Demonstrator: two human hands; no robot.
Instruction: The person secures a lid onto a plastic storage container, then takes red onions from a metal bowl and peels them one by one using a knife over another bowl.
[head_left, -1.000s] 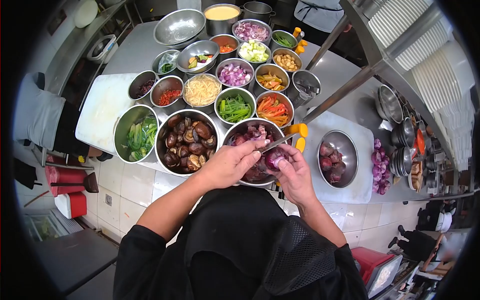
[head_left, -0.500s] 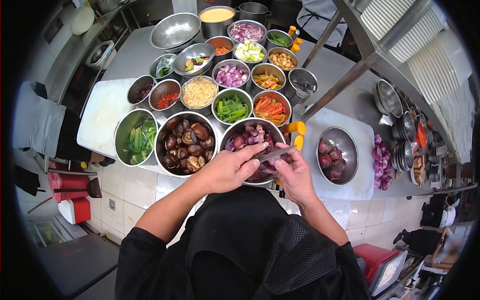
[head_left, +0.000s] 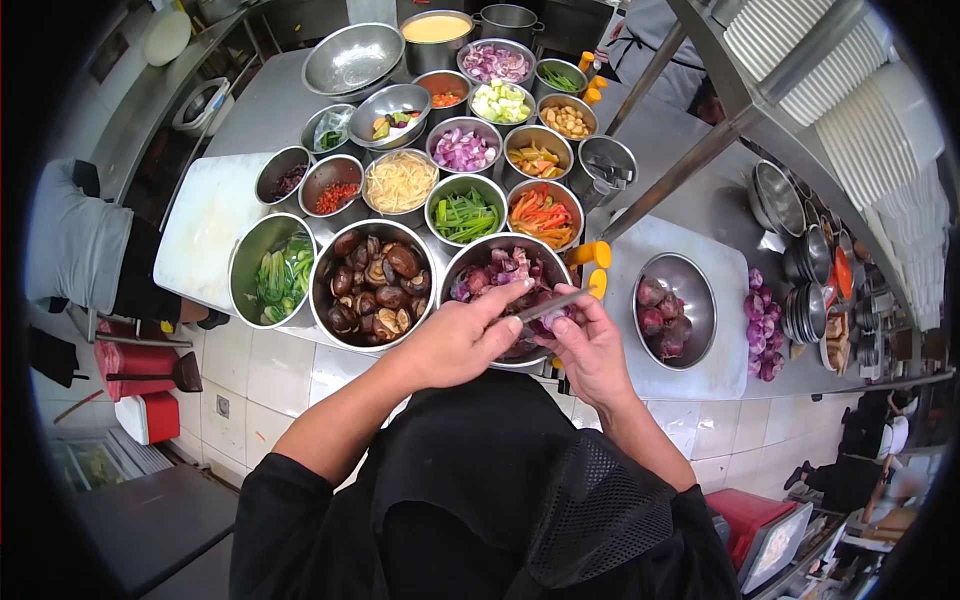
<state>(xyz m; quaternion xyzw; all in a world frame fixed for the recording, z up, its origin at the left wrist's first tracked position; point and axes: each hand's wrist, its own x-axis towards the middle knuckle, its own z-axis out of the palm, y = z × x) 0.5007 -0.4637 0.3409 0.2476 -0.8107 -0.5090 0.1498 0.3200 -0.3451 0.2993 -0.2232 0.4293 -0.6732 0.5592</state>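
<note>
Over a steel pot (head_left: 447, 275) of red onions and purple peelings (head_left: 505, 268), both of my hands work close together. My left hand (head_left: 450, 340) is closed on a knife (head_left: 558, 304), whose narrow blade points right; the handle is hidden in the fingers. A red onion (head_left: 549, 318) is pinched in my right hand (head_left: 597, 355), just under the blade and partly covered by it. Left of the pot is a steel pot of brown mushrooms (head_left: 372, 285). To the right, a steel bowl (head_left: 708, 300) holds several unpeeled red onions (head_left: 663, 318) on a white cutting board (head_left: 690, 380).
Pots of green onions (head_left: 467, 215), carrot strips (head_left: 543, 215), shredded pale strips (head_left: 400, 182) and leafy greens (head_left: 285, 282) crowd the counter. Peeled purple onions (head_left: 764, 325) lie along the board's right edge. A metal shelf post (head_left: 670, 180) rises behind. Co-workers stand at left (head_left: 85, 240) and at the back.
My hands stay in nearly the same place over the pot, with the knife blade shifted slightly against the onion. The co-worker at the back has moved to the right.
</note>
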